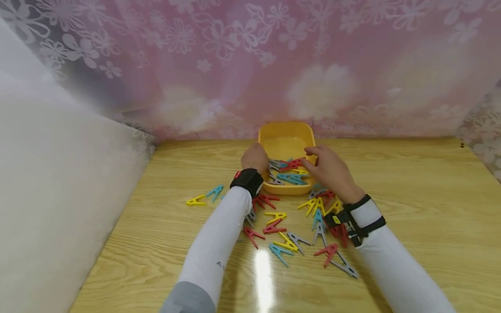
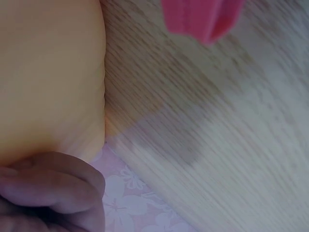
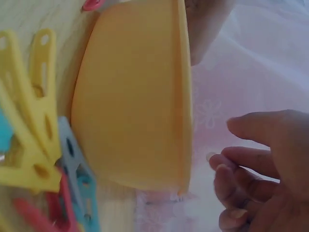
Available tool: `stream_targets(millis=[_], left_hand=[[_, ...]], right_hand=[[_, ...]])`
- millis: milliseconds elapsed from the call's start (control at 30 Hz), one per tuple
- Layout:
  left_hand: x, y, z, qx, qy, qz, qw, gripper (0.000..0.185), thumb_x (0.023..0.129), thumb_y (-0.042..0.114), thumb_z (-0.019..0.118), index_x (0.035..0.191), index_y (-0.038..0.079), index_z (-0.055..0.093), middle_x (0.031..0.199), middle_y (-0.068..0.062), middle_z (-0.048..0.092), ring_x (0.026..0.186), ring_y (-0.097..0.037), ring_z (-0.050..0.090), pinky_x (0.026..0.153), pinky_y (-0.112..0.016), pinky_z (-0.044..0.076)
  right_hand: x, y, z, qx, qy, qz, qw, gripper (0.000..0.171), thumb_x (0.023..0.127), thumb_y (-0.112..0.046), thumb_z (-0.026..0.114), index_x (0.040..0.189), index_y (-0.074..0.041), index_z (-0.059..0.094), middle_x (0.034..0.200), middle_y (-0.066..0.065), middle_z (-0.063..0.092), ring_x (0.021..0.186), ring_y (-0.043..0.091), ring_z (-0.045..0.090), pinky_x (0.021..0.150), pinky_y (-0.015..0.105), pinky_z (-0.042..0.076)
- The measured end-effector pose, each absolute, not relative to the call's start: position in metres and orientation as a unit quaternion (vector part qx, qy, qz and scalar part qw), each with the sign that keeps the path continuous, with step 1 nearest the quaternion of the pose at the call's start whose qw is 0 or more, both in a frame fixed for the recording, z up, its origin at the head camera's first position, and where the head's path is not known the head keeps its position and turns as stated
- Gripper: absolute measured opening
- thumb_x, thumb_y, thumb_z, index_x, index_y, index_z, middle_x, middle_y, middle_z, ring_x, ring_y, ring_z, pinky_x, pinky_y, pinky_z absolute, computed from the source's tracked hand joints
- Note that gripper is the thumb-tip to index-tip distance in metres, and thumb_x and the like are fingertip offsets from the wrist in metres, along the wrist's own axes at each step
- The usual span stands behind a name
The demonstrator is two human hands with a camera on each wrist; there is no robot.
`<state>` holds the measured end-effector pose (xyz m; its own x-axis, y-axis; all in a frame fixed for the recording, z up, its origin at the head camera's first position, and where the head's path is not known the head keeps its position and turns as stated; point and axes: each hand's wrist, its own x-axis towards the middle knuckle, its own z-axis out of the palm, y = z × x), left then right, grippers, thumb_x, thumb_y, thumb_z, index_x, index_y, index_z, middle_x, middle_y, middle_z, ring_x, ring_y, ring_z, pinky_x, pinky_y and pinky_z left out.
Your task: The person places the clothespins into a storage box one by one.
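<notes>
A yellow plastic basin (image 1: 287,189) stands at the back of the table with gray, blue, red and yellow clothespins (image 1: 291,178) inside. My left hand (image 1: 255,157) is at its left rim, fingers curled against the basin in the left wrist view; the thumb's hold is hidden. Above the right rim, my right hand (image 1: 330,169) has its fingers parted and loosely bent. Nothing shows between them in the right wrist view, where the hand (image 3: 260,169) is apart from the basin wall (image 3: 135,96).
Several loose clothespins lie on the wooden table (image 1: 422,187) in front of the basin, among them a yellow clothespin (image 1: 275,216) and a red clothespin (image 1: 253,236). A pink floral curtain (image 1: 242,78) hangs behind. At the left is a white surface (image 1: 58,174).
</notes>
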<state>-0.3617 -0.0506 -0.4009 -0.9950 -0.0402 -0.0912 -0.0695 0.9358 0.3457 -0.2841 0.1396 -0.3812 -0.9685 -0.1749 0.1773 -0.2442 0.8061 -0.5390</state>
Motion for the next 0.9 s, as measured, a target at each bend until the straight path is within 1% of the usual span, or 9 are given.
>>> stream_targets(millis=[200, 300, 367, 600, 733, 900], left_hand=[[-0.366, -0.049, -0.404, -0.013, 0.983, 0.179, 0.047, 0.023, 0.1, 0.02, 0.049, 0.106, 0.004, 0.064, 0.092, -0.011, 0.066, 0.079, -0.026, 0.064, 0.069, -0.037, 0.053], [-0.367, -0.049, -0.406, -0.014, 0.983, 0.178, 0.047, 0.022, 0.099, 0.02, 0.05, 0.105, 0.005, 0.065, 0.091, -0.011, 0.066, 0.078, -0.026, 0.064, 0.069, -0.038, 0.053], [-0.368, -0.049, -0.406, -0.015, 0.983, 0.177, 0.05, 0.022, 0.099, 0.02, 0.05, 0.106, 0.005, 0.064, 0.091, -0.011, 0.066, 0.079, -0.026, 0.064, 0.07, -0.038, 0.053], [-0.369, -0.051, -0.407, -0.018, 0.983, 0.175, 0.05, 0.023, 0.099, 0.021, 0.052, 0.109, 0.003, 0.062, 0.093, -0.012, 0.065, 0.08, -0.027, 0.064, 0.072, -0.04, 0.053], [-0.369, -0.05, -0.406, -0.018, 0.982, 0.178, 0.051, 0.023, 0.098, 0.021, 0.053, 0.108, 0.002, 0.062, 0.092, -0.013, 0.065, 0.08, -0.028, 0.064, 0.073, -0.041, 0.053], [-0.371, -0.047, -0.406, -0.015, 0.983, 0.175, 0.051, 0.022, 0.098, 0.02, 0.052, 0.106, 0.002, 0.062, 0.093, -0.012, 0.065, 0.082, -0.028, 0.064, 0.073, -0.041, 0.053]], right_hand=[[-0.268, 0.162, -0.384, 0.101, -0.94, 0.317, 0.077, 0.039, 0.099, -0.028, 0.052, 0.126, 0.0, 0.059, 0.116, 0.017, 0.056, 0.072, 0.023, 0.048, 0.059, 0.036, 0.039], [-0.259, 0.176, -0.389, 0.095, -0.939, 0.32, 0.081, 0.038, 0.099, -0.027, 0.052, 0.124, 0.0, 0.06, 0.111, 0.016, 0.057, 0.071, 0.023, 0.047, 0.059, 0.036, 0.039], [-0.253, 0.186, -0.393, 0.089, -0.94, 0.319, 0.079, 0.037, 0.099, -0.026, 0.052, 0.124, 0.0, 0.06, 0.111, 0.016, 0.057, 0.073, 0.023, 0.048, 0.061, 0.036, 0.039], [-0.229, 0.215, -0.403, 0.063, -0.949, 0.307, 0.03, 0.039, 0.098, -0.029, 0.054, 0.121, 0.002, 0.061, 0.109, 0.017, 0.059, 0.08, 0.025, 0.054, 0.061, 0.035, 0.043], [-0.217, 0.226, -0.407, 0.051, -0.951, 0.305, 0.024, 0.041, 0.097, -0.032, 0.054, 0.119, 0.002, 0.062, 0.108, 0.018, 0.06, 0.083, 0.026, 0.056, 0.062, 0.036, 0.045], [-0.206, 0.239, -0.409, 0.048, -0.951, 0.305, 0.003, 0.041, 0.096, -0.034, 0.056, 0.117, 0.001, 0.062, 0.107, 0.017, 0.062, 0.083, 0.026, 0.058, 0.063, 0.037, 0.046]])
